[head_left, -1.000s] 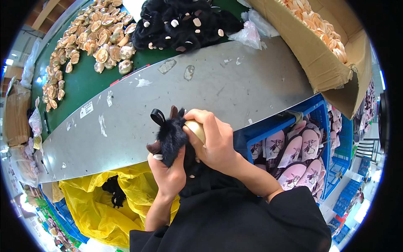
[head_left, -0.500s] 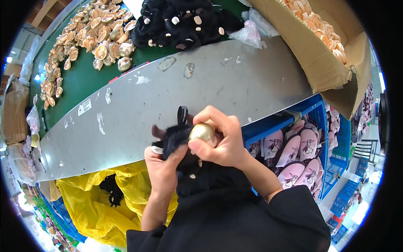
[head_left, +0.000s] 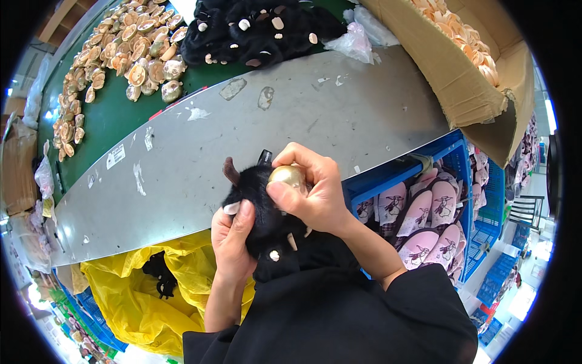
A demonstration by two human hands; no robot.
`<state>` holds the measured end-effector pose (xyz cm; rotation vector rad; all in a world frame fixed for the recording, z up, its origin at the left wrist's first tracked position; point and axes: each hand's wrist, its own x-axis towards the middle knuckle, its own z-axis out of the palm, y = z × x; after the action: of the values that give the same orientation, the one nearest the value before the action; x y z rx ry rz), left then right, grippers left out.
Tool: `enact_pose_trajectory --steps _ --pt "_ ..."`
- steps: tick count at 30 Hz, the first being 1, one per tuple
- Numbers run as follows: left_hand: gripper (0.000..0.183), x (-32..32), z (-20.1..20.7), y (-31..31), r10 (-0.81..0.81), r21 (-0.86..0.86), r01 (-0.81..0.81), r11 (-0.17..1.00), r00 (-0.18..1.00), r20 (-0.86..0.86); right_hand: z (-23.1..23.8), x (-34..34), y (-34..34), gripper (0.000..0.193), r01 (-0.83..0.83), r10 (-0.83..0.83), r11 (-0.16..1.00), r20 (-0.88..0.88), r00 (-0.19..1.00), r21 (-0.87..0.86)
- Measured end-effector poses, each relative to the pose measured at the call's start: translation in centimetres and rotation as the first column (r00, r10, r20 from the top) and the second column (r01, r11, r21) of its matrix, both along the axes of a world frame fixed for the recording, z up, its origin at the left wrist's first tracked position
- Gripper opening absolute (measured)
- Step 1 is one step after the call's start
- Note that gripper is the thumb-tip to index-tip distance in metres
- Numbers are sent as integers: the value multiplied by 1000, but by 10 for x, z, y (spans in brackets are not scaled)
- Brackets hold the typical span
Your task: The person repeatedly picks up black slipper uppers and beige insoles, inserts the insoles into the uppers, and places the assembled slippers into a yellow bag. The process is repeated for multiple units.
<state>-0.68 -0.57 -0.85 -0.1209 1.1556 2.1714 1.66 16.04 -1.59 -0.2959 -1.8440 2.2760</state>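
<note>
Just in front of my body I hold a black furry plush piece point(head_left: 251, 191) with a curved brown horn-like tip, a short black strap loop and several small pale bits. My left hand point(head_left: 233, 242) is closed on its left side, the thumb pressed into the fur beside a white bit. My right hand point(head_left: 318, 194) pinches a shiny gold rounded shell point(head_left: 288, 178) between thumb and fingers. The shell sits against the right side of the plush piece; fingers hide part of it, and I cannot tell whether the two are joined.
Gold-and-tan shells point(head_left: 139, 42) and a black furry pile point(head_left: 254, 30) lie across the grey metal edge point(head_left: 291, 115). A cardboard box point(head_left: 448, 79) of pale pieces stands far right. A blue crate point(head_left: 388, 182) holds pink slippers; a yellow bag point(head_left: 127, 303) is lower left.
The plush piece has turned in my hands, so its horn stands more upright and more of its furry front shows. My right hand still holds the gold shell against it.
</note>
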Motion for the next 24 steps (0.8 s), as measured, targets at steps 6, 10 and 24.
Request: enact_pose_trajectory --steps 6,10,24 --pt "43 -3 -4 -3 -14 17 14 1000 1000 -7 1 -5 -1 24 -64 66 995 28 997 -81" --pt "44 0 4 1 44 83 -53 995 993 113 -1 -4 3 27 -139 144 984 30 989 -109" --pt "46 13 5 2 -2 170 -18 985 993 118 -2 1 7 22 -114 114 993 -21 993 13"
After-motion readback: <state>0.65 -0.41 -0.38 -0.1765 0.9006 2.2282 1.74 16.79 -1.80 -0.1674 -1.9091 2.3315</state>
